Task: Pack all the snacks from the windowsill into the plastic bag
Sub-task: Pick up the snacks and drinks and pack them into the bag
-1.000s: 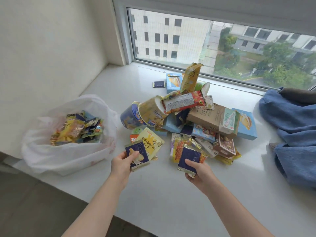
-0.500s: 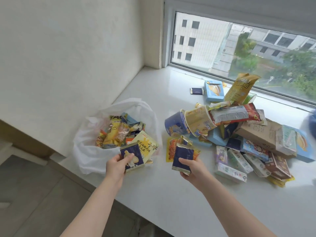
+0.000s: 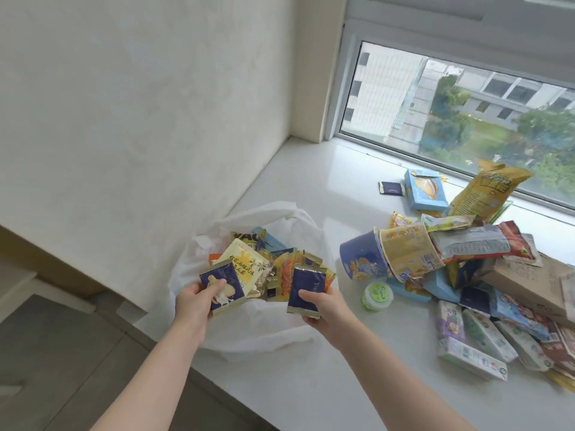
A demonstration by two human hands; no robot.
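Both hands hover right over the open white plastic bag: left hand grips a navy foil sachet, right hand pinches another navy sachet, so dropping's easy. Leftover snack pile sits right, nearer the right hand.

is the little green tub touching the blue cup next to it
Apart. The head view shows a strip of bare white sill between the green tub and the blue cup lying on its side behind it.

The navy packet in the right hand read "Yuc". A black-and-yellow pack inside the plastic bag showed "YAO". Other print was too small to read.
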